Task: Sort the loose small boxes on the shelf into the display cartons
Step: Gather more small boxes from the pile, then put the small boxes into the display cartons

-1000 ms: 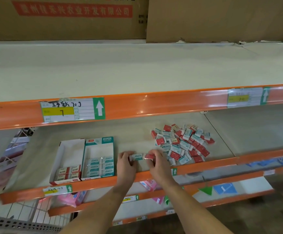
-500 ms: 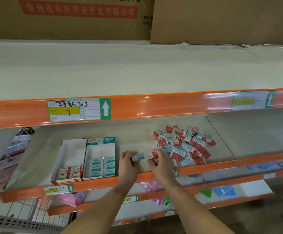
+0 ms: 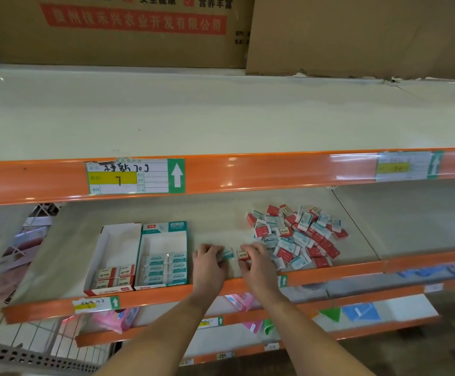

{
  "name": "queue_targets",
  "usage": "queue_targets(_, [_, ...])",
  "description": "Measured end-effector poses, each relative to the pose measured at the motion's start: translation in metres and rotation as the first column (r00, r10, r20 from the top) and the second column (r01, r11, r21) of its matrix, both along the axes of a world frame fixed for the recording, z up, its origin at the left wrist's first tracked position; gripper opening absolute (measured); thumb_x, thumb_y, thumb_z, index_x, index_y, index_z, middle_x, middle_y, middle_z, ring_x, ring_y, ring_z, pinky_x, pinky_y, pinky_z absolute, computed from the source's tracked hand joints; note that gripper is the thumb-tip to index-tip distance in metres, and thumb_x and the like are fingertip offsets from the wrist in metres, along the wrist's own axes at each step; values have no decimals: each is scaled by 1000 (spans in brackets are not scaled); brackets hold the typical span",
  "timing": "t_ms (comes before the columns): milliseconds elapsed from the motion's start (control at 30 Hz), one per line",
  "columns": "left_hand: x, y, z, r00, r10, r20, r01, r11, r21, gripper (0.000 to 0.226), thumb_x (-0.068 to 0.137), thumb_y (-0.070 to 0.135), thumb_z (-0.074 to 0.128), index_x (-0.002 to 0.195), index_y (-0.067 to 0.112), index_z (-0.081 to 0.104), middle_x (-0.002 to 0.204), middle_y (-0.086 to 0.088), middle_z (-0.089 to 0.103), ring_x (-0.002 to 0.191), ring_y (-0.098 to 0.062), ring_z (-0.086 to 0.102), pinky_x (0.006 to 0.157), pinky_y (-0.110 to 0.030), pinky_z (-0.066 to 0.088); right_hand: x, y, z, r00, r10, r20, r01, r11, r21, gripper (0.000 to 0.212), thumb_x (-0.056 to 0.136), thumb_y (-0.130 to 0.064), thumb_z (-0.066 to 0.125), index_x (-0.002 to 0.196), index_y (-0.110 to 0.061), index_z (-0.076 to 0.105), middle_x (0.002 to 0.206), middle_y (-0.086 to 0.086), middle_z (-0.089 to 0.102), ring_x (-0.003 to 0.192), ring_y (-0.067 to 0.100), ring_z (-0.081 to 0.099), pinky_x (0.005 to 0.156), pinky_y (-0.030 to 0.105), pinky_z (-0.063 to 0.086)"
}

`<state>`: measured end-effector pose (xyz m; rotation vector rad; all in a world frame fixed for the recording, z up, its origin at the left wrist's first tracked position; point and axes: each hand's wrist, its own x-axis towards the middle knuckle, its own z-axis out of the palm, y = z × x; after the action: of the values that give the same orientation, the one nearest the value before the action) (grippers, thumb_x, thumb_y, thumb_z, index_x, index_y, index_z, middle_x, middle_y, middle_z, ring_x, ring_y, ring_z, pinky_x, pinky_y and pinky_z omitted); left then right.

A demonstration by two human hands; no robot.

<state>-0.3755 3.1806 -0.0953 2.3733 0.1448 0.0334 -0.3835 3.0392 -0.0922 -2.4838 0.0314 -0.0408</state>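
Observation:
A heap of loose small boxes [image 3: 298,234], red and teal, lies on the middle shelf to the right. Left of it stand two display cartons: a white one [image 3: 117,257] with red boxes at its front, and a teal one [image 3: 164,255] with teal boxes at its front. Between the cartons and the heap, my left hand [image 3: 209,263] pinches a teal box [image 3: 227,253]. Close beside it my right hand [image 3: 256,263] pinches a red box [image 3: 243,255]. Both hands rest low on the shelf near its front edge.
The orange shelf lip [image 3: 248,287] runs under my wrists. Above is a bare shelf with a price label [image 3: 135,176] and brown cardboard cases [image 3: 128,28] behind. Lower shelves hold pink packets [image 3: 117,320] and blue items [image 3: 360,312]. A wire basket [image 3: 25,346] sits at the lower left.
The two boxes have been drawn slightly apart between my hands, teal with the left, red with the right. The camera has shifted a little; the heap and cartons stay put.

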Motion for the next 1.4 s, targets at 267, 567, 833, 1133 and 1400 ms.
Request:
queue_targets(267, [14, 14, 20, 976, -220, 4, 209, 932, 298, 30, 94, 18, 52, 124, 22, 55, 122, -1, 49, 117, -21, 42, 88, -36, 47, 9, -1, 10, 999, 9, -47, -10, 1000, -23, 31, 94, -26, 66, 123, -19, 61, 126, -3, 52, 109, 11, 53, 93, 21, 43])
queue_targets(567, [26, 56, 36, 939, -309, 151, 237, 900, 366, 25, 93, 19, 56, 117, 21, 62, 118, 2, 51, 113, -20, 45, 89, -34, 45, 26, 29, 33, 1000, 10, 4, -10, 999, -37, 25, 92, -30, 67, 116, -23, 63, 116, -9, 57, 101, 12, 57, 83, 25, 47])
queue_targets(833, [21, 112, 45, 969, -204, 143, 139, 918, 371, 23, 95, 25, 56, 118, 25, 60, 124, 4, 50, 116, -16, 43, 94, -34, 44, 34, 70, 45, 994, 110, -9, -110, 994, 4, 25, 90, -31, 69, 114, -23, 63, 111, -10, 58, 92, 8, 57, 81, 25, 48])
queue_targets(1133, [14, 145, 47, 993, -102, 56, 73, 920, 386, 16, 95, 31, 52, 110, 27, 57, 126, 1, 48, 105, -18, 52, 89, -33, 52, 38, 111, 52, 983, 182, 1, -182, 983, -34, 30, 87, -35, 72, 114, -23, 64, 110, -7, 59, 97, 13, 59, 83, 29, 50])
queue_targets(1400, [17, 139, 35, 992, -105, 73, 70, 922, 381, 22, 99, 30, 42, 110, 28, 61, 119, 2, 53, 101, -19, 50, 89, -33, 47, 38, 119, 54, 979, 202, -7, -202, 978, -46, 35, 89, -31, 71, 121, -20, 62, 117, -7, 57, 99, 10, 56, 79, 18, 40])
